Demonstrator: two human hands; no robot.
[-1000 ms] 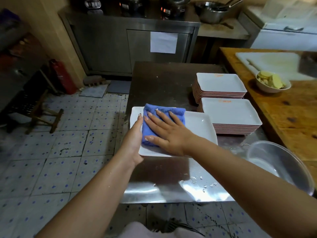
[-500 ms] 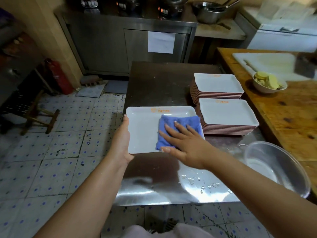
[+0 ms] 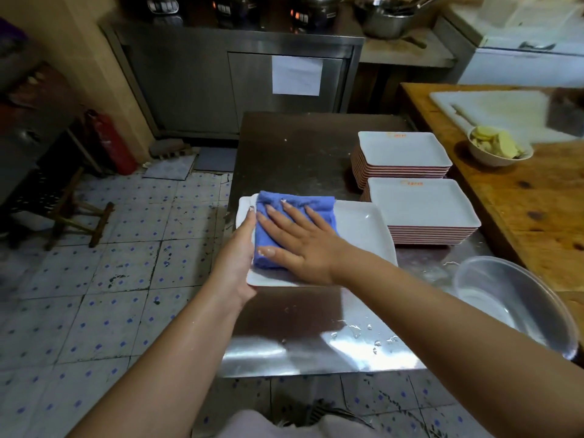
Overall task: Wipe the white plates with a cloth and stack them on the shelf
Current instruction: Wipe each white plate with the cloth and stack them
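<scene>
Left hand (image 3: 235, 260) grips the left edge of a white rectangular plate (image 3: 360, 235) over the steel surface (image 3: 300, 153); right hand (image 3: 300, 245), fingers flat, presses a folded blue cloth (image 3: 319, 207) onto its left half. Two stacks of white rectangular plates (image 3: 420, 203) stand just right; a clear plastic bowl (image 3: 512, 305) sits nearer, by the wooden counter (image 3: 537, 197).

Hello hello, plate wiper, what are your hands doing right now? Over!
Left hand grips white rectangular plate at its left edge. Right hand presses folded blue cloth flat on plate. Nothing in the way.
</scene>
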